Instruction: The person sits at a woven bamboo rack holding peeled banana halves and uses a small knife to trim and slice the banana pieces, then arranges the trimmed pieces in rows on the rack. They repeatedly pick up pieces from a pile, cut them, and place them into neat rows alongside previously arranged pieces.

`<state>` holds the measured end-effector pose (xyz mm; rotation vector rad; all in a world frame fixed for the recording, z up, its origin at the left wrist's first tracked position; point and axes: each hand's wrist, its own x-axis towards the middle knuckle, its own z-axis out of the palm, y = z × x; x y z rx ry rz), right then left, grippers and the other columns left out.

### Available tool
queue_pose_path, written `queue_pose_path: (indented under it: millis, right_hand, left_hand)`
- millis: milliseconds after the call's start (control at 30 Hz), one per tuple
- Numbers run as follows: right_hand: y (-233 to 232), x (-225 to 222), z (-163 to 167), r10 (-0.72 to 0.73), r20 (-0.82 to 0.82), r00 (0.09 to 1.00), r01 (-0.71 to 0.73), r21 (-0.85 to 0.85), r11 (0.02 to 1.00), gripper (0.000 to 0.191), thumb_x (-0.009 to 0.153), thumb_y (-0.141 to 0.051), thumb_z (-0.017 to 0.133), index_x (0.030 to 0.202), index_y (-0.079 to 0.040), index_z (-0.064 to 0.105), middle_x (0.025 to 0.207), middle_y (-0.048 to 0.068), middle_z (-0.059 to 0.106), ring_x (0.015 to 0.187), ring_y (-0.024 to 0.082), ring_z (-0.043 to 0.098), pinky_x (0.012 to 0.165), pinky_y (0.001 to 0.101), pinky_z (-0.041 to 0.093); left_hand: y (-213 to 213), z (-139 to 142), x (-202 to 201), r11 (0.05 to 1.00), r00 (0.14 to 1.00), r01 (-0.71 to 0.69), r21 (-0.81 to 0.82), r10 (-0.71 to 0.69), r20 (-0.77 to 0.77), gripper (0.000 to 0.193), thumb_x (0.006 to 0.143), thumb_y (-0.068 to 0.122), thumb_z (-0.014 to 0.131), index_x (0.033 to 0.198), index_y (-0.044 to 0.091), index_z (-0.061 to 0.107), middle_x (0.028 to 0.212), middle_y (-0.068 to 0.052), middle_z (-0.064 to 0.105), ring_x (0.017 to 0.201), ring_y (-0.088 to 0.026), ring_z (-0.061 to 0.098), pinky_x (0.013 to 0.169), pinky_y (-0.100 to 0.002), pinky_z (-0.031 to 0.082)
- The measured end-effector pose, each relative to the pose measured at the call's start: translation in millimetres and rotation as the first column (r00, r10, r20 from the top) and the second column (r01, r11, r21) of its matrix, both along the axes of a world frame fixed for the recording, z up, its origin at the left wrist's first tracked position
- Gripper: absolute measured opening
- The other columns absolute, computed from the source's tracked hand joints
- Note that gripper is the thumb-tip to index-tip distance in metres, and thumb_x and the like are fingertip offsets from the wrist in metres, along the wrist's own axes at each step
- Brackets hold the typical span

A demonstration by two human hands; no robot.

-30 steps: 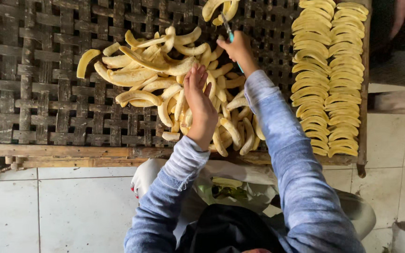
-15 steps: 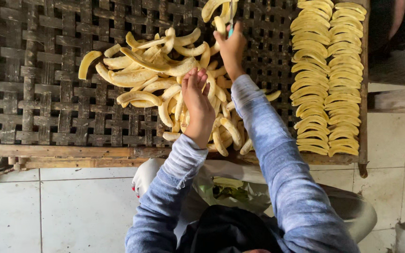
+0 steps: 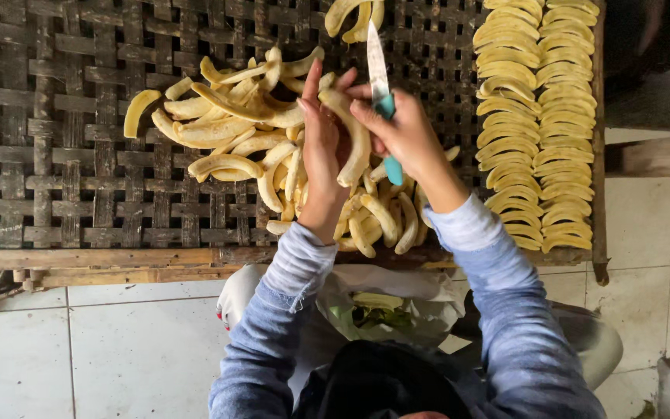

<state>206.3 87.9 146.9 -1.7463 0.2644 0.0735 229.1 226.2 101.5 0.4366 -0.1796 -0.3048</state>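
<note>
Done: two neat rows laid along rack right edge | Left: loose pile mid-rack, near front edge | Now: your left hand cups a banana, your right hand grips knife beside it.

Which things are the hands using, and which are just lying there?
In use:
left hand
right hand
peeled banana
knife

Lying about:
banana pile
neat rows of slices
woven rack
bag of peels
</note>
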Motion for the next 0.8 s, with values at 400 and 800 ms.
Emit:
queue_pose_path:
  millis: [400, 800]
  right_hand:
    - [57, -135, 27, 0.114, 0.124, 0.986, -0.043, -0.473, 0.880, 0.040, 0.109, -0.012, 0.050, 0.149, -0.004, 0.048, 0.104, 0.014, 0.069, 0.072, 0.018, 0.062, 0.068, 0.0303, 0.050]
    - [63, -147, 28, 0.142, 0.287, 0.947, 0.033, -0.528, 0.849, 0.036, 0.108, -0.007, 0.053, 0.144, -0.002, 0.054, 0.133, 0.022, 0.069, 0.117, 0.035, 0.073, 0.094, 0.0367, 0.058]
  left_hand:
    - [-8, -12, -14, 0.954, 0.898, -0.288, 0.078, 0.298, -0.325, 0.036, 0.113, 0.049, 0.037, 0.117, 0.014, 0.047, 0.095, -0.004, 0.056, 0.069, -0.014, 0.053, 0.053, -0.029, 0.045]
    - [3, 39, -25, 0.857, 0.854, -0.417, 0.302, 0.483, -0.192, 0.034, 0.115, 0.044, 0.036, 0.117, 0.013, 0.049, 0.095, -0.005, 0.057, 0.069, -0.014, 0.053, 0.054, -0.027, 0.045]
